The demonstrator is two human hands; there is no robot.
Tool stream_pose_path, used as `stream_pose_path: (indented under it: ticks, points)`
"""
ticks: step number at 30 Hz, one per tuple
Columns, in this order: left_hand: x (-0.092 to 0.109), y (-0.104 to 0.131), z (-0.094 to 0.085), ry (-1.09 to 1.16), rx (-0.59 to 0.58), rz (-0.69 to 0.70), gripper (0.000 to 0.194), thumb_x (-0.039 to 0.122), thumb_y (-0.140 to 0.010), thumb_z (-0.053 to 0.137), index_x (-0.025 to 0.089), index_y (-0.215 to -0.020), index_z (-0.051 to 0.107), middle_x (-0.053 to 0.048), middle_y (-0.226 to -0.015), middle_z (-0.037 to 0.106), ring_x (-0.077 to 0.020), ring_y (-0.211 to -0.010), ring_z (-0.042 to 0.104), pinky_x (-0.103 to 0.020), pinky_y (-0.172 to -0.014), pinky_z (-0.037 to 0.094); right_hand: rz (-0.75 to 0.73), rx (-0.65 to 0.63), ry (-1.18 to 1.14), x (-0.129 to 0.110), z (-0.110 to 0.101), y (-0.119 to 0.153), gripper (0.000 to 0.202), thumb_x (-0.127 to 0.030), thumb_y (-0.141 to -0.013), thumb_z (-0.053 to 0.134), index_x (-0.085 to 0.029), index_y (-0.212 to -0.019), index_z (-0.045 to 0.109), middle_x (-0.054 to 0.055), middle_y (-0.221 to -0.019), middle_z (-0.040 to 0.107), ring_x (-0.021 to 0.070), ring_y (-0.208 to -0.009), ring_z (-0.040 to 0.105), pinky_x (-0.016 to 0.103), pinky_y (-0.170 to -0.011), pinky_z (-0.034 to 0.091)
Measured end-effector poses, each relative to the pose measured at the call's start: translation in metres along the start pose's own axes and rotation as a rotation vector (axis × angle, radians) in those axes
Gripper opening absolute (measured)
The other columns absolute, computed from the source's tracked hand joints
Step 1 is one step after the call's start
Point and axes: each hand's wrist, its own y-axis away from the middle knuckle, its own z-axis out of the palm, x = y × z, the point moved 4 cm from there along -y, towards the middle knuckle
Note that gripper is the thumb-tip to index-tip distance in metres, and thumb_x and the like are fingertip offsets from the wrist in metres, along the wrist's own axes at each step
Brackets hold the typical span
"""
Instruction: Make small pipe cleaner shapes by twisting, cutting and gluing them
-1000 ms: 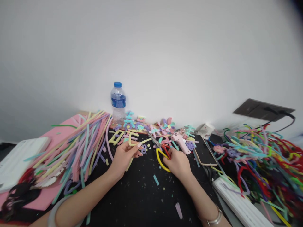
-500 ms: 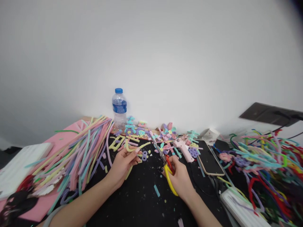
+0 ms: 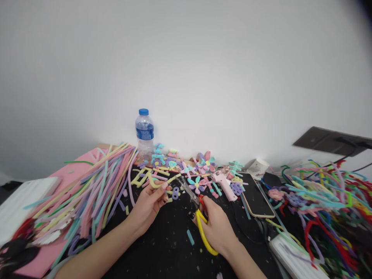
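Observation:
Between thumb and fingers, my left hand (image 3: 148, 206) pinches a bent yellow fuzzy stem (image 3: 173, 178), whose free end points right. My right hand (image 3: 215, 221) is wrapped round the yellow and red handles of the scissors (image 3: 205, 236). The scissors' blades reach up and left and are parted near the tip of the yellow stem. A small purple looped piece (image 3: 175, 193) lies just right of my left fingers. Beyond the blades sits a flower (image 3: 197, 185) with blue and purple petals. A short teal piece (image 3: 190, 237) rests on the black surface between my forearms.
Long pastel stems (image 3: 107, 186) are heaped at the left, near a white box (image 3: 26, 197). A water bottle (image 3: 144, 131) stands by the wall. A pink glue gun (image 3: 226, 186), a phone (image 3: 257, 199) and tangled stems (image 3: 322, 197) lie right, with a white power strip (image 3: 296, 255).
The scissors in my right hand have swung left, bringing their blades up to the free end of the yellow stem. My left hand still holds the stem, slightly further left in view.

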Motion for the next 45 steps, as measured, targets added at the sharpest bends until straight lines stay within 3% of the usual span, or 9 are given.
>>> stream_pose_path:
  ticks: [13, 22, 28, 31, 34, 37, 39, 42, 45]
  points:
    - [-0.012, 0.008, 0.007, -0.061, -0.102, -0.110, 0.022, 0.027, -0.070, 0.077, 0.016, -0.076, 0.059, 0.004, -0.069, 0.062, -0.0039, -0.052, 0.052, -0.014, -0.052, 0.043, -0.022, -0.043, 0.019, -0.010, 0.006, 0.005, 0.020, -0.022, -0.069, 0.055, -0.021, -0.063, 0.035, -0.003, -0.064, 0.048, 0.0129, -0.059, 0.042, 0.023, -0.053, 0.024]
    - [-0.010, 0.008, 0.008, -0.086, -0.103, -0.099, 0.024, 0.028, -0.070, 0.076, 0.016, -0.073, 0.056, 0.003, -0.066, 0.062, -0.0047, -0.052, 0.051, -0.014, -0.052, 0.043, -0.020, -0.080, -0.010, -0.011, 0.008, 0.007, 0.022, -0.029, -0.077, 0.051, -0.020, -0.060, 0.040, -0.002, -0.057, 0.047, 0.0118, -0.053, 0.041, 0.022, -0.050, 0.026]
    - [-0.006, 0.009, 0.013, -0.306, -0.125, -0.050, 0.021, 0.032, -0.074, 0.072, 0.015, -0.073, 0.060, -0.001, -0.069, 0.065, -0.0055, -0.048, 0.051, -0.016, -0.047, 0.040, 0.103, 0.163, 0.098, 0.015, -0.006, -0.005, 0.023, -0.036, -0.080, 0.051, -0.021, -0.063, 0.047, -0.001, -0.055, 0.051, 0.0155, -0.049, 0.047, 0.025, -0.048, 0.029]
    - [-0.007, 0.013, 0.015, -0.456, -0.175, -0.077, 0.022, 0.034, -0.074, 0.070, 0.013, -0.072, 0.062, -0.003, -0.069, 0.067, -0.0068, -0.044, 0.052, -0.018, -0.044, 0.040, 0.144, 0.247, 0.135, 0.035, -0.011, -0.014, 0.014, -0.033, -0.078, 0.056, -0.019, -0.081, 0.058, 0.005, -0.070, 0.063, 0.0219, -0.063, 0.059, 0.029, -0.055, 0.039]
    - [-0.010, 0.016, 0.016, -0.532, -0.207, -0.088, 0.022, 0.035, -0.075, 0.068, 0.013, -0.073, 0.064, -0.003, -0.067, 0.067, -0.0080, -0.043, 0.054, -0.018, -0.044, 0.040, 0.048, 0.348, 0.098, 0.041, -0.017, -0.017, 0.029, -0.028, -0.079, 0.056, -0.015, -0.105, 0.056, 0.012, -0.094, 0.064, 0.0271, -0.088, 0.061, 0.038, -0.074, 0.046]
    - [-0.014, 0.018, 0.017, -0.552, -0.250, -0.103, 0.022, 0.035, -0.076, 0.067, 0.013, -0.072, 0.062, -0.003, -0.066, 0.067, -0.0081, -0.042, 0.056, -0.017, -0.043, 0.041, -0.162, 0.429, 0.066, 0.025, -0.022, -0.010, 0.025, -0.026, -0.083, 0.053, -0.017, -0.106, 0.056, 0.014, -0.110, 0.057, 0.0286, -0.107, 0.051, 0.044, -0.090, 0.040]
    - [-0.018, 0.020, 0.019, -0.550, -0.303, -0.146, 0.022, 0.035, -0.076, 0.067, 0.014, -0.072, 0.061, -0.003, -0.066, 0.068, -0.0082, -0.041, 0.056, -0.017, -0.042, 0.041, -0.288, 0.305, -0.051, 0.008, -0.018, -0.004, 0.019, -0.020, -0.086, 0.047, -0.019, -0.104, 0.053, 0.010, -0.104, 0.058, 0.0232, -0.100, 0.053, 0.038, -0.086, 0.043]
    - [-0.023, 0.023, 0.022, -0.530, -0.403, -0.225, 0.023, 0.034, -0.075, 0.068, 0.014, -0.072, 0.058, -0.003, -0.066, 0.068, -0.0087, -0.042, 0.057, -0.017, -0.042, 0.041, -0.387, 0.029, -0.145, -0.014, -0.003, 0.006, 0.005, -0.020, -0.087, 0.047, -0.020, -0.092, 0.050, 0.003, -0.082, 0.055, 0.0163, -0.073, 0.053, 0.027, -0.066, 0.043]
    - [-0.025, 0.026, 0.024, -0.506, -0.451, -0.280, 0.023, 0.033, -0.073, 0.070, 0.014, -0.070, 0.057, -0.003, -0.065, 0.068, -0.0092, -0.043, 0.059, -0.016, -0.042, 0.042, -0.457, -0.056, -0.161, -0.026, 0.008, 0.012, 0.017, -0.020, -0.092, 0.038, -0.020, -0.078, 0.048, 0.000, -0.073, 0.051, 0.0136, -0.064, 0.048, 0.024, -0.058, 0.038]
